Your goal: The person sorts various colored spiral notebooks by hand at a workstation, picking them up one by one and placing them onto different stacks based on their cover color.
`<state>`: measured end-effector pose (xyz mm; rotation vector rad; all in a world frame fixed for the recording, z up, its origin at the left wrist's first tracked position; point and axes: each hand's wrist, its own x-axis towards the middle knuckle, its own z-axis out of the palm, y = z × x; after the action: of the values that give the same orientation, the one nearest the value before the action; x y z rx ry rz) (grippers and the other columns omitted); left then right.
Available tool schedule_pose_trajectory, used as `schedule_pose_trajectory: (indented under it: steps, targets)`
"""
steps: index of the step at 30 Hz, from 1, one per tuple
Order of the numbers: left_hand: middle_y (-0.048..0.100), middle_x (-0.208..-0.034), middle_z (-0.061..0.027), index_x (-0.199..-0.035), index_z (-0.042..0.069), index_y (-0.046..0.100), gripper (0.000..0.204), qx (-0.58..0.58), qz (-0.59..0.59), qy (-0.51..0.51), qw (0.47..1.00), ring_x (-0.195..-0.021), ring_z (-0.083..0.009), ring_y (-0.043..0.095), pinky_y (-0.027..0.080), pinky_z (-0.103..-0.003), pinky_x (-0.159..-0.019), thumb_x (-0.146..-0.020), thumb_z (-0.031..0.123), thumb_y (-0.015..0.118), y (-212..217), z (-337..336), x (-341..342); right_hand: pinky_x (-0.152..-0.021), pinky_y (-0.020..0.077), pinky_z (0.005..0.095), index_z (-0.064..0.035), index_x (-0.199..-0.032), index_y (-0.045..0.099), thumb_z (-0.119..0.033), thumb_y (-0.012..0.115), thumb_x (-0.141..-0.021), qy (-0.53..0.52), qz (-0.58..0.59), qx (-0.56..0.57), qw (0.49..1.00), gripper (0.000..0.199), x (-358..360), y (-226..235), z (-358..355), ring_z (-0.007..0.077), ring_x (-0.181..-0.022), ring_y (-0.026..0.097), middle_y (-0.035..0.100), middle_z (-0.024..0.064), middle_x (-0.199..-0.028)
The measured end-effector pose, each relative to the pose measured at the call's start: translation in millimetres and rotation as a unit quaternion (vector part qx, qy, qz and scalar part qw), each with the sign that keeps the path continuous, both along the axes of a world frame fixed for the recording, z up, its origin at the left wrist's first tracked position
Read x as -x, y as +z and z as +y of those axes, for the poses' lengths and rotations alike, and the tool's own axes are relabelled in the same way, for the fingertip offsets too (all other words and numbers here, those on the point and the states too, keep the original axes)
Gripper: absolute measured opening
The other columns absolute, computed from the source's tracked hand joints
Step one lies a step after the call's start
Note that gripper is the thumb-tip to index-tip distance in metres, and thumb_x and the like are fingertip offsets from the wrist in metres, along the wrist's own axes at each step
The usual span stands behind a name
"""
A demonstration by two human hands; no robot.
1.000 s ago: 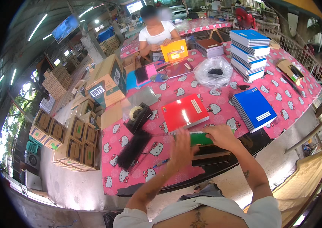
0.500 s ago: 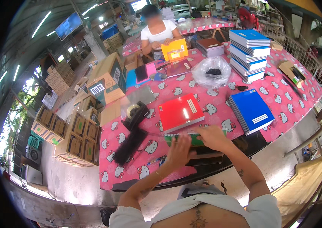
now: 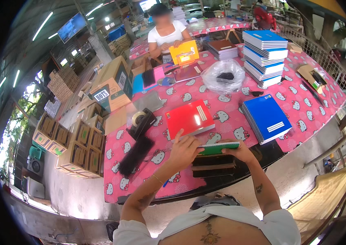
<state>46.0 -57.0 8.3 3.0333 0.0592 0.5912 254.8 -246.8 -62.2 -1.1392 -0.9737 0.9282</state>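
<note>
Both my hands hold a green notebook [image 3: 218, 148] edge-on above the near edge of the pink patterned table [image 3: 303, 110]. My left hand [image 3: 184, 150] grips its left end and my right hand [image 3: 240, 152] its right end. Just beyond it lies a stack of red notebooks [image 3: 189, 119]. To the right lies a stack of blue notebooks [image 3: 266, 117]. A dark pile [image 3: 214, 165] sits under the green notebook.
A tape dispenser [image 3: 141, 121] and a long black brush-like thing [image 3: 136, 155] lie to the left. A clear plastic bag [image 3: 223, 76] and a tall stack of blue-and-white notebooks [image 3: 266, 57] stand farther back. A person [image 3: 165, 33] across the table holds an orange-yellow book [image 3: 184, 53]. Cardboard boxes [image 3: 79, 143] stand left.
My hands have closed in on the green notebook and raised it on edge; a second ago my left hand was spread apart from it.
</note>
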Motion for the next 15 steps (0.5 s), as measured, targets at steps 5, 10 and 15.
schedule_pose_trajectory:
  steps: [5,10,15]
  targets:
    - [0.041,-0.150,-0.0280,-0.141,-0.007,0.045,0.075,-0.063,-0.031,0.091,0.993,-0.142,-0.0437,0.036,0.023,-0.063,-0.116,-0.094,0.051,0.058,-90.1,-49.4,6.3,-0.076,0.0528,0.0248,-0.0012,-0.124,0.068,-0.004,0.073,-0.091,-0.043,-0.045,0.011,0.998,0.034,2.4,-15.9,2.7,0.0087,-0.091,0.062,0.070,0.0008,-0.101]
    - [0.033,-0.154,-0.0335,-0.145,-0.010,0.037,0.090,-0.116,-0.066,0.229,0.964,-0.147,-0.0462,0.027,0.021,-0.063,-0.117,-0.091,0.058,0.057,-23.7,-20.1,-36.9,-0.075,0.0523,0.0250,0.0006,-0.119,0.068,-0.002,0.072,-0.091,-0.040,-0.031,-0.005,0.999,0.029,-0.3,-10.0,2.2,0.0062,-0.087,0.061,0.068,-0.0016,-0.094]
    - [0.032,-0.154,-0.0326,-0.145,-0.010,0.038,0.092,-0.076,0.162,0.127,0.976,-0.147,-0.0443,0.028,0.019,-0.062,-0.118,-0.086,0.056,0.064,-32.3,-48.6,-36.3,-0.076,0.0525,0.0249,0.0005,-0.119,0.068,-0.002,0.072,-0.090,-0.060,-0.015,-0.006,0.998,0.030,-4.9,-18.5,5.4,0.0066,-0.088,0.061,0.069,-0.0008,-0.097]
